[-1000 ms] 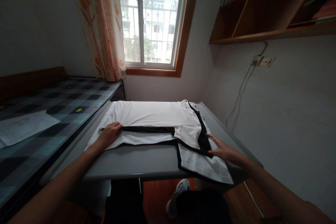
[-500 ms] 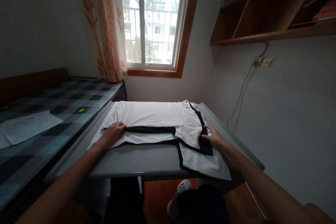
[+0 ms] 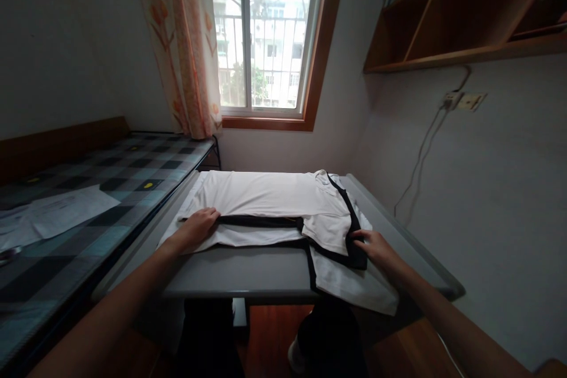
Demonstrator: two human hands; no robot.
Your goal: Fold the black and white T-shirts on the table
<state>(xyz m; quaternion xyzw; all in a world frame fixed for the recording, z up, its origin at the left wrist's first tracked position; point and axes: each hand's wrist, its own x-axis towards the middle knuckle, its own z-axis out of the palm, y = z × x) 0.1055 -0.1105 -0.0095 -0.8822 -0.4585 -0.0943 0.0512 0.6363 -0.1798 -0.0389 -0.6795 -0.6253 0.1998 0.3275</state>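
Observation:
Layered white and black shirts lie across a grey table. The top white shirt (image 3: 266,193) has its collar and sleeve toward the right. A black shirt (image 3: 357,257) shows beneath it along the near and right edges, and another white shirt (image 3: 354,283) hangs past the table's front edge. My left hand (image 3: 202,225) is closed on the layered hem at the left, its fingertips beside the black strip. At the right, my right hand (image 3: 368,243) pinches the black shirt's edge next to the white sleeve.
The grey table (image 3: 248,274) reaches toward the window wall. On the left stands a bed (image 3: 168,162) with a checked cover and white papers (image 3: 66,212). A wooden shelf (image 3: 443,18) hangs at the upper right. Cables run down the right wall.
The view has shifted slightly, moving the scene rightward. My right hand has moved a little down along the black edge and its fingers have drawn together. My left hand stays at the hem.

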